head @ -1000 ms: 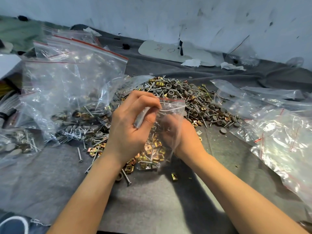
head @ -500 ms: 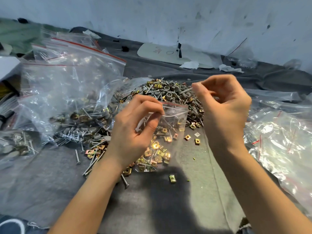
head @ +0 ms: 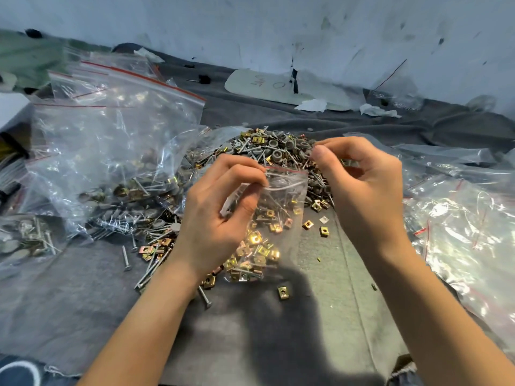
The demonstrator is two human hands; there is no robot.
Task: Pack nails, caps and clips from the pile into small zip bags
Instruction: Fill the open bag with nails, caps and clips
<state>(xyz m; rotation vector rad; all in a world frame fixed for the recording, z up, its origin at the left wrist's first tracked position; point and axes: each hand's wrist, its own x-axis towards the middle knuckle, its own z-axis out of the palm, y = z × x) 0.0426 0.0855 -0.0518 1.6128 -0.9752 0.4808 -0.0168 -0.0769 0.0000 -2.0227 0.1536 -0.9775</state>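
The left hand (head: 217,218) holds a small zip bag (head: 281,207) upright over the near edge of the pile (head: 278,151). Its fingers (head: 237,169) curl down and pinch the bag's top left edge against the thumb. The bag's red-lined mouth faces up. Through the clear plastic show brass-coloured clips and a few nails, though it is hard to separate what lies in the bag from what lies on the grey cloth (head: 264,344) behind it.

The right hand (head: 362,188) hangs just beside the bag's top right corner. Its fingers are curled in with the thumb tip near the forefinger. The palm hides the fingertips, so whether it has hold of any piece cannot be told, nor whether it touches the bag.

The pile is a heap of nails, grey round caps and clips. Both hands cover its near side, and its left side runs under a large zip bag (head: 117,140) of crumpled clear plastic. More hardware shows through that plastic, blurred by glare. Loose clips (head: 282,292) and a single nail (head: 204,298) lie on the cloth near the wrists.

At the right, more clear bags (head: 459,224) are cut off by the frame edge, and their contents cannot be made out. By the wall (head: 250,29) lies a pale flat board (head: 259,84) with faint, unreadable marks.
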